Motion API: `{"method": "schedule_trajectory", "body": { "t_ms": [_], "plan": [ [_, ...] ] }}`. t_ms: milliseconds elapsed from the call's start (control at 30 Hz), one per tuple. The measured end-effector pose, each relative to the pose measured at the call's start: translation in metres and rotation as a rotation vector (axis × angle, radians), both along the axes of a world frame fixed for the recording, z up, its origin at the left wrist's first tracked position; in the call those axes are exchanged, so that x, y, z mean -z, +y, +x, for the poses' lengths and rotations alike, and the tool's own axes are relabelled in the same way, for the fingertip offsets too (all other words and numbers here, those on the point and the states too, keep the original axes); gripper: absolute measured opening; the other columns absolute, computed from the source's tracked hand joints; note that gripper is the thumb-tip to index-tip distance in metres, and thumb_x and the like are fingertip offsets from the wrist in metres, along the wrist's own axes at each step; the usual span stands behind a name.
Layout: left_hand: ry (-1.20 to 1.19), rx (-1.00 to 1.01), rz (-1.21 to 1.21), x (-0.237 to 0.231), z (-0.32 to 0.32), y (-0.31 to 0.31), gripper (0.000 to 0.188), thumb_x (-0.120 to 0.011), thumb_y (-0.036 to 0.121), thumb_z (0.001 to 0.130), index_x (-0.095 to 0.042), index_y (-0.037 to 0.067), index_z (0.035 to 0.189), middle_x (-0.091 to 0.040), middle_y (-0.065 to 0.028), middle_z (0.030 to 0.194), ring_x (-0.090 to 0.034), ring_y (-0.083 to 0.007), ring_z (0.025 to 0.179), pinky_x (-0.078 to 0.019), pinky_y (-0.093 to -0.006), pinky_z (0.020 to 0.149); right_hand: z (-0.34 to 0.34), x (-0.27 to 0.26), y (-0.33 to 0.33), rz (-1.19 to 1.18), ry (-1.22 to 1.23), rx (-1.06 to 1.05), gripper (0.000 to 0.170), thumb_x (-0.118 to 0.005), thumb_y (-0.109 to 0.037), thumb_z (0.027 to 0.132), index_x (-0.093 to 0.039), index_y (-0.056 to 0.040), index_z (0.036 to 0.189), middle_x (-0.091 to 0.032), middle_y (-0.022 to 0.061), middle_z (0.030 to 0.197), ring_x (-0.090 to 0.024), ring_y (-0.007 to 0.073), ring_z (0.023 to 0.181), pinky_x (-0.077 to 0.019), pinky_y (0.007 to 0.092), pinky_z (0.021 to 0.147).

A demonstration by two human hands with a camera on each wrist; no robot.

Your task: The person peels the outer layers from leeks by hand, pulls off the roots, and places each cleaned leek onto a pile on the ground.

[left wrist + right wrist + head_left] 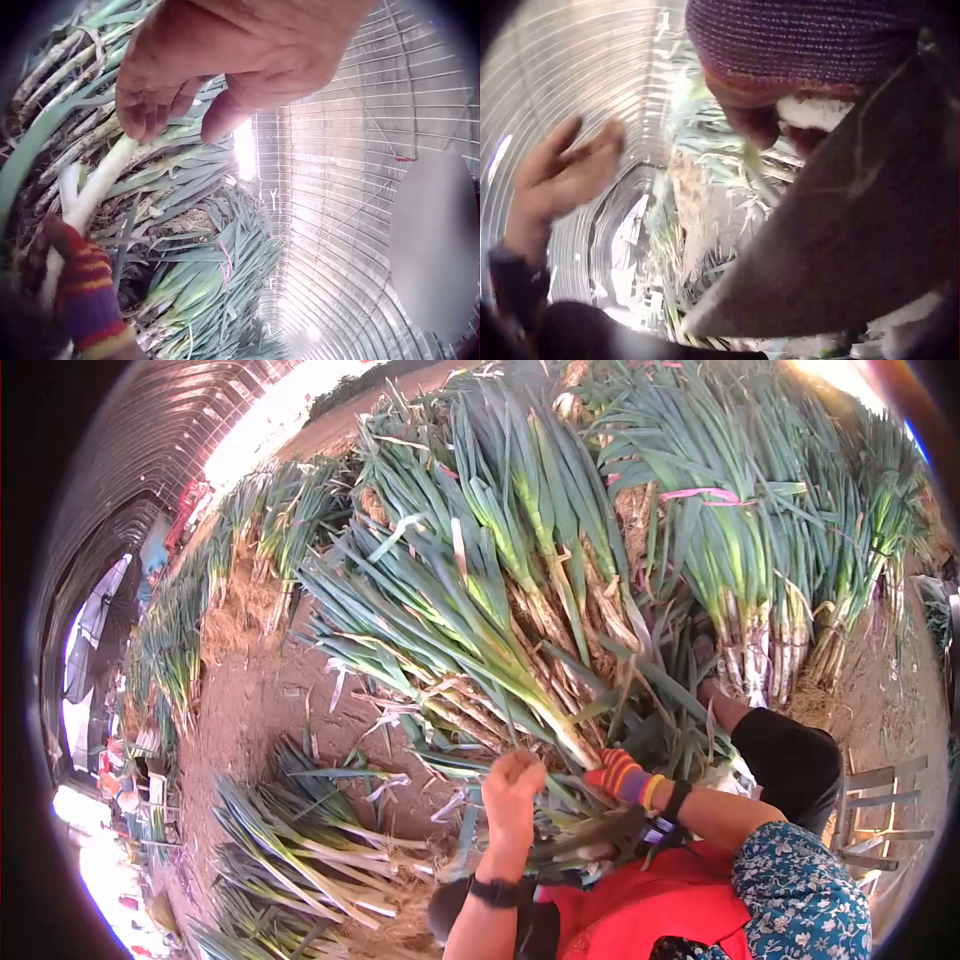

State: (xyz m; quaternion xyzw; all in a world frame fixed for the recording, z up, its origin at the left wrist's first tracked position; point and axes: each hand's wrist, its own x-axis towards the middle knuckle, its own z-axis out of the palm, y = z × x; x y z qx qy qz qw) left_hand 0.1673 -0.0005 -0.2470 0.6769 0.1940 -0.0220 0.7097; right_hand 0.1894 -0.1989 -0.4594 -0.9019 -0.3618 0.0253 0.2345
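- At the far left, a loose pile (310,850) of leeks lies on the ground (350,710), pale shanks and roots towards the person. Each looks fairly light on its own, but an armful would be awkward, with long leaves trailing and catching on one another.
- Next is the left hand (512,795), bare and beside the shank. Its fingers are loosely bent, with the thumb apart, and they grasp nothing. In the left wrist view the fingertips overlap the shank; whether they touch it, I cannot tell.
- The leek (555,720) lies between the hands and slants up and away to the left, white end nearest the person, green leaves over the bundles (540,610). The shank should be firm and take a snug grip; the leaves are probably limp and quick to crease or tear. Being long, it likely sags if held only at the white end. Smooth skin there may slip, especially if damp.
- The right hand (630,780) wears a striped knit glove (94,300). Its fingers are curled round the white shank near the lower end. That is a sound place to hold, and the knit should help against sliding. A second hold would do best higher up, where white turns green, with the leaves gathered rather than pinched singly.
- Beyond it, at the far right, stand thick bundles, one with a pink tie (710,495). They look heavy; best lifted low round the shanks.
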Motion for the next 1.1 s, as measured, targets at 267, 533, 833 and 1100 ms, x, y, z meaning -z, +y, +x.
{"method": "schedule_trajectory", "body": {
  "t_ms": [267, 533, 833, 1100],
  "plan": [
    [-0.167, -0.102, -0.591, 0.003, 0.013, -0.028, 0.030, -0.064, 0.006, 0.082, -0.054, 0.000, 0.109, -0.061, -0.0076, 0.097, -0.061, -0.0209, 0.077, -0.0504, -0.0364, 0.068, -0.108, -0.120, -0.048, 0.311, 0.285, 0.472, 0.050, -0.072, -0.034, 0.072, -0.056, 0.0006, 0.103, -0.061, 0.0167, 0.077, -0.059, 0.0334, 0.073, -0.0470, 0.0383, 0.063],
    [-0.374, 0.170, -0.587, -0.044, -0.024, -0.030, 0.030, -0.066, 0.001, 0.078, -0.058, -0.001, 0.107, -0.064, -0.0079, 0.097, -0.063, -0.0221, 0.086, -0.0517, -0.0359, 0.076, -0.056, -0.225, -0.024, 0.195, -0.362, 0.462, 0.052, -0.072, -0.035, 0.073, -0.056, -0.0026, 0.110, -0.060, 0.0199, 0.096, -0.059, 0.0363, 0.089, -0.0469, 0.0434, 0.078],
    [-0.361, 0.185, -0.510, -0.029, -0.039, -0.034, 0.023, -0.065, -0.004, 0.078, -0.062, -0.001, 0.101, -0.065, -0.0057, 0.098, -0.062, -0.0162, 0.087, -0.0488, -0.0288, 0.078, 0.000, -0.363, 0.066, 0.477, -0.721, 0.345, 0.052, -0.074, -0.041, 0.069, -0.055, -0.0005, 0.095, -0.057, 0.0161, 0.074, -0.057, 0.0337, 0.061, -0.0452, 0.0410, 0.053],
    [-0.361, 0.122, -0.188, -0.029, -0.042, -0.048, 0.024, -0.065, -0.009, 0.074, -0.062, -0.002, 0.096, -0.064, -0.0045, 0.088, -0.060, -0.0145, 0.074, -0.0484, -0.0267, 0.066, 0.008, -0.363, 0.053, 0.641, -0.466, 0.312, 0.021, -0.062, -0.020, 0.073, -0.056, -0.0008, 0.082, -0.059, 0.0195, 0.073, -0.057, 0.0392, 0.067, -0.0442, 0.0473, 0.061]
  ]
}}
